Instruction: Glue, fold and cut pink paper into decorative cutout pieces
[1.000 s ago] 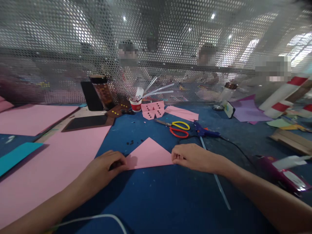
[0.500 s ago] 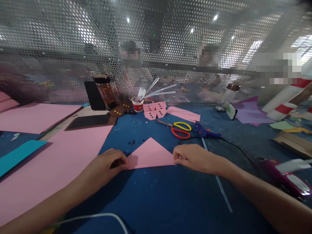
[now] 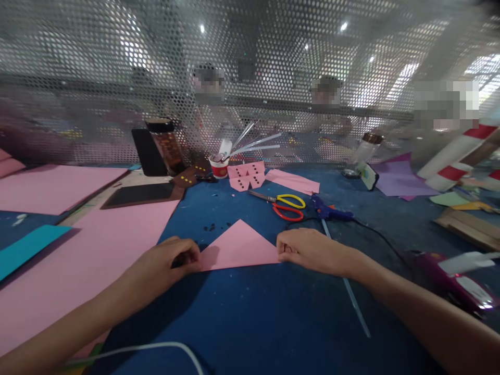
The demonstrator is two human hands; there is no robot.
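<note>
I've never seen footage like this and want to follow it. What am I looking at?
There is no machine: one camera, worn on a person's head, looks forward and down at that person's own bare hands. The left hand and right hand each hold one end of a pink triangle on a blue table. Just beyond lie scissors and a glue gun; farther back stands a cup. A large pink sheet spreads to the left. Across the back is a perforated screen, with other people blurred behind it.
</note>
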